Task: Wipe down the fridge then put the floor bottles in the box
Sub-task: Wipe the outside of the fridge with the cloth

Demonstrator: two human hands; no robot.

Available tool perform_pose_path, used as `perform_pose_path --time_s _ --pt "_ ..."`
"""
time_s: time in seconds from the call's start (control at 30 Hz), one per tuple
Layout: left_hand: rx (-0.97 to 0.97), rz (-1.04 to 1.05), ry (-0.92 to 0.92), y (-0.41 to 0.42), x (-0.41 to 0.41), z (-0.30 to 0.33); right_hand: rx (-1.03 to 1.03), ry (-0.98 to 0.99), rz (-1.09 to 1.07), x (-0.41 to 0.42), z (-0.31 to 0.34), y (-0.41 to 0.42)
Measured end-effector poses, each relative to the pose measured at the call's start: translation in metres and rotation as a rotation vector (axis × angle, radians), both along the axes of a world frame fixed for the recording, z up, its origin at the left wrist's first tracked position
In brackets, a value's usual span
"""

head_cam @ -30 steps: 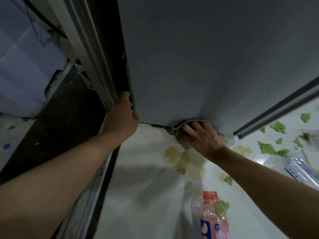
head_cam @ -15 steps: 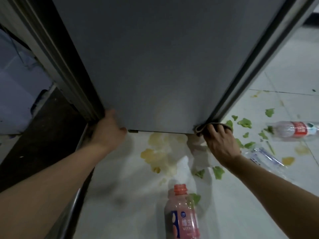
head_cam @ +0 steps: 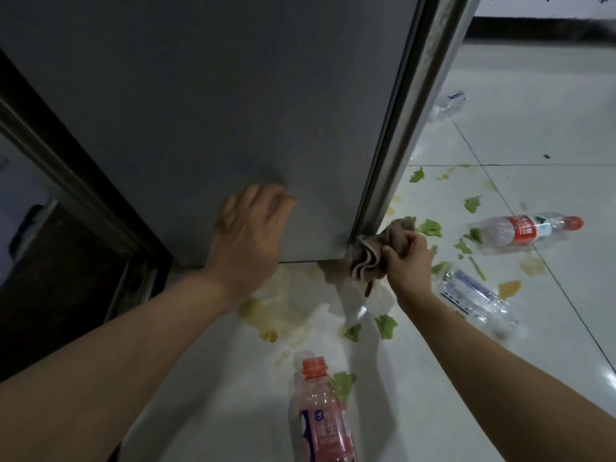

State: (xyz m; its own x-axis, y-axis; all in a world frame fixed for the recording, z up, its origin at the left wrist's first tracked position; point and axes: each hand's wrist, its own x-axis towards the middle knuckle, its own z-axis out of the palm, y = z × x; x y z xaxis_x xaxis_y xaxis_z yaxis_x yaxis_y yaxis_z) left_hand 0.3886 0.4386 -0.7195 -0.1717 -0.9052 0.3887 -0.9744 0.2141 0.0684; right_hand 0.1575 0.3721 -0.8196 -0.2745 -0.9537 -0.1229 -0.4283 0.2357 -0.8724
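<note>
The grey fridge (head_cam: 216, 105) fills the upper left of the head view. My left hand (head_cam: 248, 235) rests flat against its lower side panel. My right hand (head_cam: 405, 261) grips a bunched brownish cloth (head_cam: 370, 255) at the fridge's bottom right corner, by the metal edge strip. Bottles lie on the white tiled floor: a pink drink bottle (head_cam: 321, 421) near me, a clear bottle with a red label (head_cam: 523, 230) at the right, a clear bottle with a blue label (head_cam: 470, 295) beside my right wrist, and another clear one (head_cam: 448, 105) farther back.
Green lettuce scraps (head_cam: 386, 325) and yellowish spill stains (head_cam: 276, 308) litter the floor (head_cam: 533, 328) around the fridge base. A dark doorway and floor strip (head_cam: 50, 278) lie to the left. A dark skirting (head_cam: 533, 31) runs along the far wall.
My right hand has carried the cloth rightwards along the fridge's bottom edge to its right corner. My left hand left the fridge's left edge and now lies on the side panel.
</note>
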Motion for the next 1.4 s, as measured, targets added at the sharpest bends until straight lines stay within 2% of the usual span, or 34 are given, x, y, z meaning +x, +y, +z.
perform_pose_path --time_s 0.17,0.47,0.7,0.9,1.0,1.2,1.4 --pt "-0.118 -0.087 -0.164 -0.022 0.002 -0.012 0.146 -0.007 0.12 0.025 -0.026 -0.01" --pt "-0.331 -0.119 -0.223 -0.036 0.006 -0.027 -0.017 0.225 0.149 0.03 -0.037 -0.018" --pt "-0.453 -0.162 -0.316 -0.035 -0.005 0.008 0.025 0.196 0.121 0.032 -0.028 -0.016" --pt "-0.388 -0.131 -0.564 -0.05 0.0 0.031 -0.065 0.187 0.056 0.038 -0.02 -0.01" --pt "-0.371 -0.109 -0.607 -0.052 0.003 0.028 -0.119 0.185 0.044 0.036 -0.005 -0.008" --pt "-0.371 -0.083 -0.623 -0.053 0.002 0.03 -0.277 0.328 0.092 0.026 0.05 -0.012" --pt "-0.33 -0.062 -0.71 -0.039 -0.006 0.047 -0.454 0.283 0.094 0.025 0.127 -0.017"
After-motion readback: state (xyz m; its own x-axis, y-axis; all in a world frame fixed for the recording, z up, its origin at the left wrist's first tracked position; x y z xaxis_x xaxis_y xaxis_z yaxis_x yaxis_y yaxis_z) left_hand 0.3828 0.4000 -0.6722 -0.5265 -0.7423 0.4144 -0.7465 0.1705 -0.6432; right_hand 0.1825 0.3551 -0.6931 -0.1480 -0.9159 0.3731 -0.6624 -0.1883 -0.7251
